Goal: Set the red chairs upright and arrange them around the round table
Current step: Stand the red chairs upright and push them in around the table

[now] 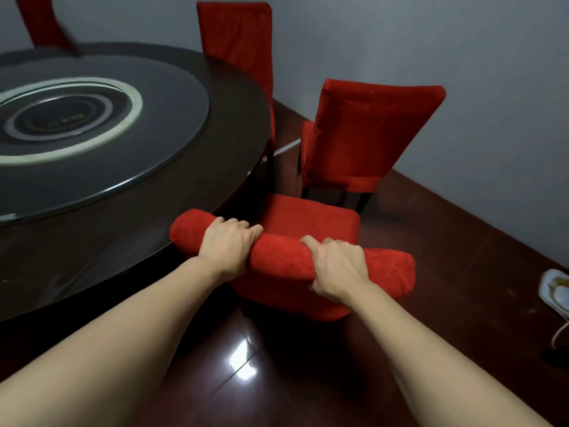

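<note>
A red fabric-covered chair stands upright right below me, its seat facing the dark round table. My left hand and my right hand both grip the top edge of its backrest, fingers curled over it. A second red chair stands upright just beyond it, turned toward the table. A third red chair stands farther back, against the table's far right rim. Part of another red chair shows at the top left behind the table.
A glass turntable lies on the table. The grey wall runs close behind the chairs on the right. A white power strip with a cord lies on the glossy dark red floor at the right edge.
</note>
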Available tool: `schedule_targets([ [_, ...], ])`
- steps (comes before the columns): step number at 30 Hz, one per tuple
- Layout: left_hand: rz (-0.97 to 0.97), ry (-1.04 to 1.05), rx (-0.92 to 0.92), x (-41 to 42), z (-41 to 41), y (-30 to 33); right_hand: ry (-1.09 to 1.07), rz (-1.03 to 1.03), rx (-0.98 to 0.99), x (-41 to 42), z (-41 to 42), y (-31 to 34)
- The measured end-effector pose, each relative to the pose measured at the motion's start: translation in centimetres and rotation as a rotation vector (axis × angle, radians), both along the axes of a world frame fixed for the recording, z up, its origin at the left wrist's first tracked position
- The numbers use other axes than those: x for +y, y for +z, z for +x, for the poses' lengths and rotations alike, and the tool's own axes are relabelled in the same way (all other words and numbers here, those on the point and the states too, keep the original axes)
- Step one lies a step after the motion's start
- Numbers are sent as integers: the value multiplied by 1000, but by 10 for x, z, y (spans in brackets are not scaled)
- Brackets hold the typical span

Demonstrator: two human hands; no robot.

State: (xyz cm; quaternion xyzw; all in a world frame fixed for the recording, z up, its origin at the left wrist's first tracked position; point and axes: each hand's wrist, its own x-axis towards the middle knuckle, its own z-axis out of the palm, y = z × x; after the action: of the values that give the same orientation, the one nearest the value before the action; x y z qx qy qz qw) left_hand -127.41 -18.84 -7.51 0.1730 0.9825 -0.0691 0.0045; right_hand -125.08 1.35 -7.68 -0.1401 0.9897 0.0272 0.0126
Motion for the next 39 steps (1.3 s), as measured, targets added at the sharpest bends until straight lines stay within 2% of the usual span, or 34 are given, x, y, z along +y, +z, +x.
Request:
schedule_targets([
  [18,-24,-58,-60,-1,111,-13,51,6,-44,2,106,-8],
  [33,-114,227,-102,95,231,-15,371,0,-43,92,163,-14],
  [39,-137,248,-129,129,270,-21,435,-15,-52,120,187,-18],
])
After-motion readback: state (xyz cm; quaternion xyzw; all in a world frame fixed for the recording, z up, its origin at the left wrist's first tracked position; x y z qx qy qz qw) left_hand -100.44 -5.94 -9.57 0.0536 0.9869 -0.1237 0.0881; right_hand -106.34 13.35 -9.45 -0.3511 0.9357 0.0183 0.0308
